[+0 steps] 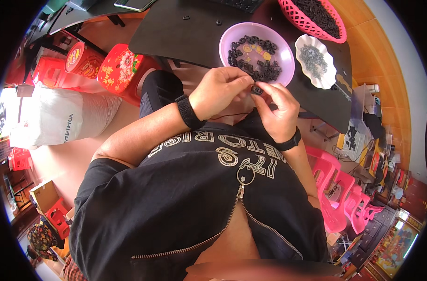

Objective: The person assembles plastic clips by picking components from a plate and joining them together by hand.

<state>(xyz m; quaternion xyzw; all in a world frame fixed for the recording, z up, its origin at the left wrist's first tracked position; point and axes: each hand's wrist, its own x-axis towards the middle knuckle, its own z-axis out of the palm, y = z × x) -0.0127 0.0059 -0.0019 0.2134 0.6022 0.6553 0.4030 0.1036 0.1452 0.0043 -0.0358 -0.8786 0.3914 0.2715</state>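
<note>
Just in front of the table edge, both hands meet over a small black ring-shaped part. Thumb and fingers of my right hand pinch this part. My left hand is closed, thumb against fingertips, touching the part's upper side; whatever its fingertips hold is too small to make out. Right beyond the hands stands a lilac bowl with many similar black parts lying around its inside. To its right a white scalloped dish holds a heap of small, shiny clear or metallic pieces.
A pink lattice basket full of black parts stands at the table's far right. Two loose black parts lie on the dark table. Red stools and a white sack are at left, pink chairs at right.
</note>
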